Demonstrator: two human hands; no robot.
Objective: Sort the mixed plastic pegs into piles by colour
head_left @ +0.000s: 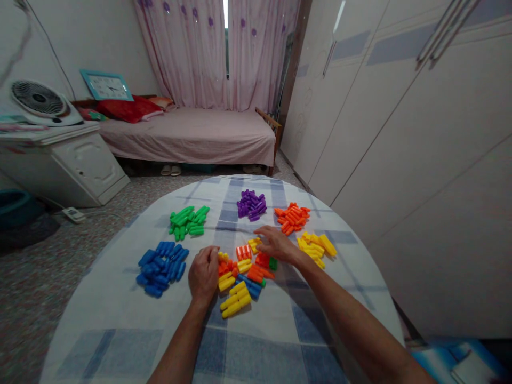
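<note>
A mixed pile of plastic toy pieces, each like joined rounded sticks, lies mid-table between my hands. It includes yellow pieces [236, 300], orange pieces [258, 273], blue pieces [251, 288] and a bit of green [273, 263]. My left hand [203, 274] rests at the pile's left edge, its fingers curled together; whether they hold anything is hidden. Over the pile's far right side reaches my right hand [277, 244], fingers stretched and apart from the thumb, close to a small yellow piece [254, 244]. I see nothing gripped in it.
Around the mixed pile lie single-colour heaps: blue [160, 269], green [188, 221], purple [251, 205], orange [293, 217] and yellow [314, 248]. They share a round table with a checked cloth [132, 341]. A wardrobe [420, 160] stands right; a bed [192, 130] is beyond.
</note>
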